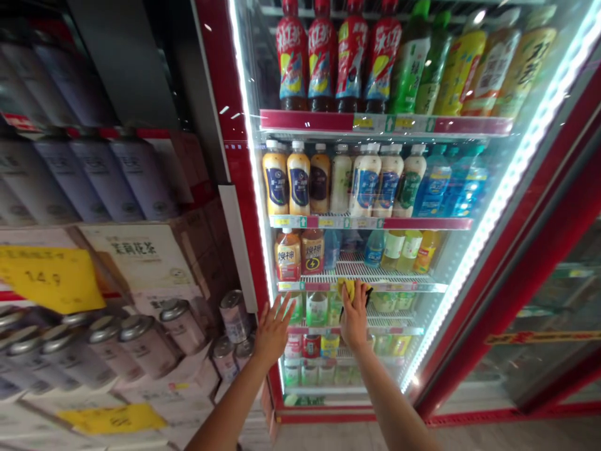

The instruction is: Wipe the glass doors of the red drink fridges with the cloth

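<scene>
A tall, red-framed, glass-fronted drinks cooler (323, 414) stands at centre. Left hand (273, 335): empty, fingers spread, apparently against the cooler. Right hand (354, 319), to its right: holds a bunched yellow fabric cloth (343, 284) beneath its fingers, before the cooler. Cloth judged light, soft, non-fragile; best gripped mid-bunch.

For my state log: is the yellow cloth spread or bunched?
Bunched, it seems: the yellow cloth shows only small patches around the right hand's fingers; the covered part cannot be told.
</scene>
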The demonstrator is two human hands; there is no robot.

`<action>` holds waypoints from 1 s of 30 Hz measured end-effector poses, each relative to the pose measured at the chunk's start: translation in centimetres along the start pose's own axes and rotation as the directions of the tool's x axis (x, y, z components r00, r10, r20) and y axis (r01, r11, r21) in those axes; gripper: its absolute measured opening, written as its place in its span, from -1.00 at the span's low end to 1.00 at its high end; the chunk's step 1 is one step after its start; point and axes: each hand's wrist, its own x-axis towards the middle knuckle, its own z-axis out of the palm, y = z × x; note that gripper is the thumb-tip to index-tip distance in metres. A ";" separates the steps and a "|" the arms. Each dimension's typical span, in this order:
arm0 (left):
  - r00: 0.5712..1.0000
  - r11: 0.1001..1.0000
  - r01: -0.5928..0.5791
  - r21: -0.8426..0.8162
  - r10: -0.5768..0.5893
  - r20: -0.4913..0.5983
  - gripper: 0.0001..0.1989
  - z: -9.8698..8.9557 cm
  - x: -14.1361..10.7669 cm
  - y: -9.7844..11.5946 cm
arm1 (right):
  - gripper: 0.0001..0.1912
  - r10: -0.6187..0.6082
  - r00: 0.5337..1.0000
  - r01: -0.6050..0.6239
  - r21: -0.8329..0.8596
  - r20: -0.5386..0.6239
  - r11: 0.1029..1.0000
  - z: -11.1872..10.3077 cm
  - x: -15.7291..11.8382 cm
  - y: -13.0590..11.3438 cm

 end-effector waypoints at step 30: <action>0.985 0.994 0.108 0.024 -0.110 0.133 -0.30 -0.1 -5.3 -5.9 | -0.59 -0.654 0.755 0.652 0.059 0.040 0.756 4.6 4.0 -8.9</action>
